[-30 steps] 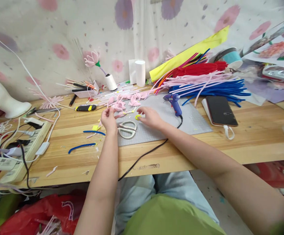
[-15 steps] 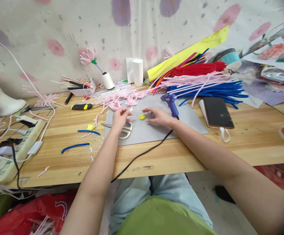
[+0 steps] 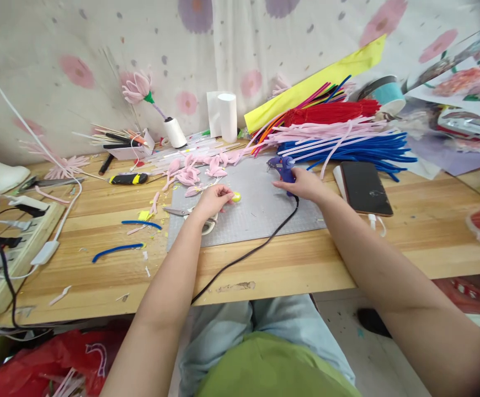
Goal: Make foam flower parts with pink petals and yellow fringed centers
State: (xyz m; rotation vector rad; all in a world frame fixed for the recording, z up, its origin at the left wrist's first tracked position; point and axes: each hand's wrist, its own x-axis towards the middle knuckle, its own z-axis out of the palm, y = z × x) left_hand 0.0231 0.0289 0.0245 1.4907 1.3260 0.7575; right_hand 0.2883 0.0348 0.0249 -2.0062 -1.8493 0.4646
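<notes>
My left hand [image 3: 214, 203] is closed in a pinch at the edge of a small round yellow piece [image 3: 236, 197], above the grey cutting mat [image 3: 248, 227]. What the piece is made of is too small to tell. Partly under that hand lie scissors [image 3: 209, 226] with pale handles. Just beyond it are several pink fuzzy petals [image 3: 187, 175] with thin white stems. On the right of the mat, my right hand [image 3: 304, 186] has its fingers around the handle of a purple-blue glue gun [image 3: 283, 167], whose black cord [image 3: 256, 249] runs to the table's front edge.
Bundles of blue [image 3: 347, 151] and red pipe cleaners [image 3: 331, 114] lie at the back right. A phone [image 3: 366, 187] is right of the mat. At left are a utility knife [image 3: 128, 179], cut blue stems [image 3: 118, 251] and a power strip [image 3: 25, 248]. A pink flower [image 3: 138, 88] stands behind.
My right hand has moved right, from beside the yellow piece to the glue gun's handle. My left hand has shifted right and now pinches the yellow piece. The view has turned slightly.
</notes>
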